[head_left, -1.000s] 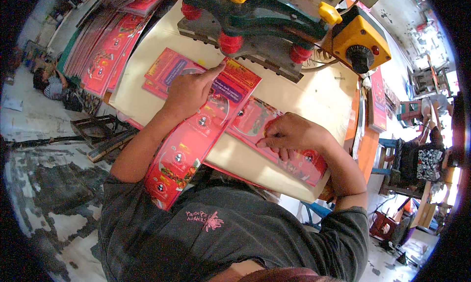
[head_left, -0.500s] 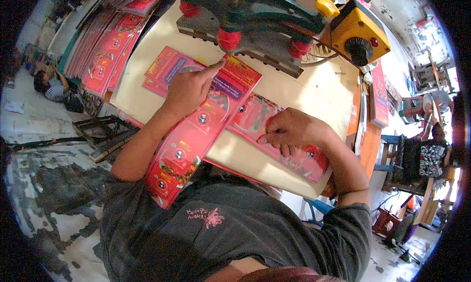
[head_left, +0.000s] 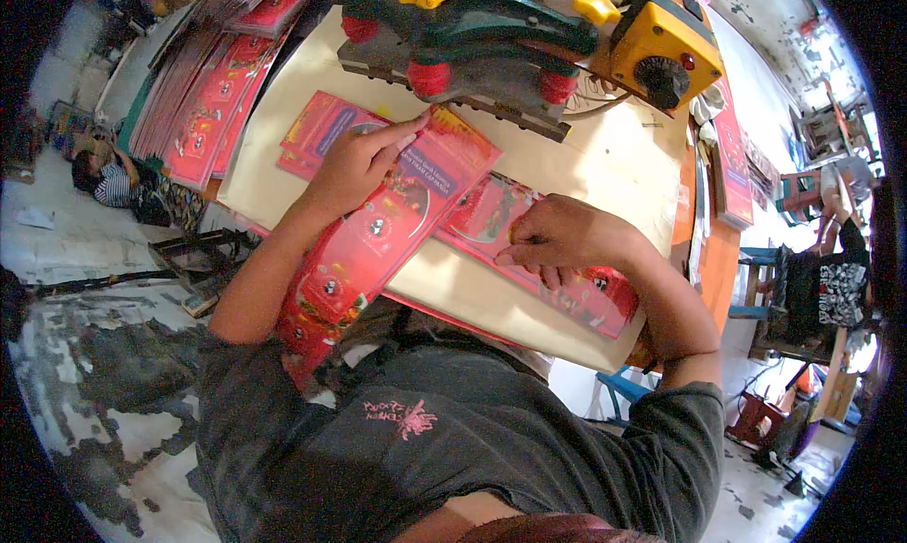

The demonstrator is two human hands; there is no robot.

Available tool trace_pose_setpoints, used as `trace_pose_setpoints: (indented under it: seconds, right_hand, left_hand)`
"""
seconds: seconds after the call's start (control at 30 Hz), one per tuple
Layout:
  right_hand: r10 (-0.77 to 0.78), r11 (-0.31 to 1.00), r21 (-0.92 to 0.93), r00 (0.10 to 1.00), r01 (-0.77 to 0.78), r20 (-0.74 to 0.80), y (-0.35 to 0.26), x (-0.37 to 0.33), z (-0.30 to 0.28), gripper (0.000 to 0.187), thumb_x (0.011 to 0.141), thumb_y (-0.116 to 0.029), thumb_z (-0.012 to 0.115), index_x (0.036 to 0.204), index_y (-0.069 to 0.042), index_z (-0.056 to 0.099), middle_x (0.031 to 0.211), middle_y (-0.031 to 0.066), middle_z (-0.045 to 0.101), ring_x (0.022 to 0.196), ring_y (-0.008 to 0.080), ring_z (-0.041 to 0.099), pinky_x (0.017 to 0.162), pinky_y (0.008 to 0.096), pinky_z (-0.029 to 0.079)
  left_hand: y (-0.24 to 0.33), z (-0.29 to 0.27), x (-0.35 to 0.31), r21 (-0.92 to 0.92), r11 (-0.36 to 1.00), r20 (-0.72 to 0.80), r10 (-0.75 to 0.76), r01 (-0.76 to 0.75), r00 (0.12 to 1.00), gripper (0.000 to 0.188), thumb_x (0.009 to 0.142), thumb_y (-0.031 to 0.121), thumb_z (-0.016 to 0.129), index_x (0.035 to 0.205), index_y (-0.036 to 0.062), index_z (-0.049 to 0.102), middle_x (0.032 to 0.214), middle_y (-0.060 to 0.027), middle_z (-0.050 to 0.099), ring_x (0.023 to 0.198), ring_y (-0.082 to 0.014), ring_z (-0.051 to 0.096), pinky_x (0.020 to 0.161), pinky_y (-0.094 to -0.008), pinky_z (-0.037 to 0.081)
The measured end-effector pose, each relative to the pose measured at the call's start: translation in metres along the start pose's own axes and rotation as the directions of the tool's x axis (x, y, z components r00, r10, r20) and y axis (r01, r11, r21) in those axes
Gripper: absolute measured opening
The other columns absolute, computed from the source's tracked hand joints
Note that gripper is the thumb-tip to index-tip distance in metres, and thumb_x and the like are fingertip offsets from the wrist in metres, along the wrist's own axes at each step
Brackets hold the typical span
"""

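A long red printed packaging strip [head_left: 378, 227] slants across the cream tabletop [head_left: 605, 170], its near end hanging past the table's edge toward my body. My left hand [head_left: 364, 165] grips it near its far end, thumb and forefinger reaching along the top; the other fingers are hidden. Under that hand, a second red and purple packet [head_left: 321, 132] pokes out at the left. My right hand [head_left: 567, 236] rests with curled fingers on another red strip [head_left: 609, 302], which lies along the table's near right side. Whatever those fingers pinch is too small to make out.
Just beyond the strips stands a dark green machine [head_left: 501, 47] with red and yellow knobs. A yellow control box [head_left: 666, 52] with a black dial adjoins it. Stacked red packaging [head_left: 213, 109] fills the far left. Other people sit at both sides of the room.
The near end of the strip under my left hand has sagged lower and bent. My left hand has shifted slightly nearer with it. My right hand stays over the other strip.
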State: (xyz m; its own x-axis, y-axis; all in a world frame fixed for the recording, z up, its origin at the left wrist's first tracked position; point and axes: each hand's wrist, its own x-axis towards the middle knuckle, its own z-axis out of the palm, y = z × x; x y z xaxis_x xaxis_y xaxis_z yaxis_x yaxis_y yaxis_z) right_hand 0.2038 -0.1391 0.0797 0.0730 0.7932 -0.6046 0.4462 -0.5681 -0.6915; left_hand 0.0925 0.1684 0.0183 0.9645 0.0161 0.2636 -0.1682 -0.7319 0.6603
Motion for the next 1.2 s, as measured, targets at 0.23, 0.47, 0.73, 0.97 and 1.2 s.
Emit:
trace_pose_setpoints:
  seconds: [0.23,0.47,0.73,0.97,1.2]
  right_hand:
    - [-0.107,0.977,-0.191,0.993,0.096,-0.047,0.001,-0.009,0.003,0.041,0.102,-0.036,0.064,0.08,-0.003,0.061,0.069,0.0105,0.071,0.063,0.0219,0.073,0.06,0.0358,0.057]
    - [-0.435,0.836,-0.36,0.9,0.413,0.024,0.01,-0.035,-0.004,0.027,0.098,-0.03,0.067,0.086,-0.006,0.064,0.077,0.01,0.07,0.075,0.0333,0.069,0.071,0.0444,0.053]
    - [-0.312,0.894,-0.435,0.851,0.112,-0.422,-0.017,-0.061,-0.01,0.038,0.094,-0.042,0.076,0.096,-0.006,0.064,0.074,0.0132,0.067,0.071,0.0332,0.068,0.064,0.0444,0.05]
    - [-0.403,0.882,-0.437,0.762,0.176,-0.507,-0.005,-0.043,-0.006,0.024,0.093,-0.024,0.076,0.097,-0.004,0.063,0.08,0.013,0.072,0.074,0.0323,0.071,0.066,0.0432,0.052]
    - [-0.319,0.911,-0.399,0.793,0.106,-0.519,-0.002,-0.036,-0.005,0.013,0.094,-0.015,0.071,0.095,-0.004,0.065,0.079,0.0149,0.073,0.075,0.0347,0.071,0.068,0.0447,0.054]
  left_hand:
    - [0.018,-0.011,-0.021,0.107,0.985,0.255,0.107,-0.138,0.961,0.064,0.092,0.004,0.061,0.149,0.0327,0.058,0.103,-0.0217,0.072,0.076,-0.0358,0.069,0.073,-0.0442,0.056]
    - [0.039,-0.02,-0.026,-0.02,0.992,0.221,0.129,-0.128,0.967,0.064,0.091,0.0,0.062,0.15,0.0251,0.058,0.11,-0.0183,0.075,0.092,-0.0359,0.075,0.08,-0.0454,0.058]
    - [0.066,-0.025,-0.015,-0.104,0.994,0.291,0.063,-0.034,0.955,0.054,0.097,-0.001,0.058,0.147,0.0174,0.061,0.129,-0.0175,0.071,0.11,-0.0271,0.075,0.09,-0.0385,0.06]
    - [0.042,-0.006,0.0,-0.227,0.974,0.304,0.093,-0.023,0.948,0.041,0.106,0.014,0.057,0.146,0.0089,0.06,0.141,-0.0095,0.068,0.12,-0.0236,0.07,0.1,-0.0363,0.056]
    - [0.042,0.001,-0.001,-0.193,0.981,0.235,0.049,-0.002,0.971,0.038,0.105,0.013,0.06,0.143,0.0127,0.065,0.111,-0.0177,0.078,0.103,-0.0234,0.077,0.085,-0.0326,0.056]
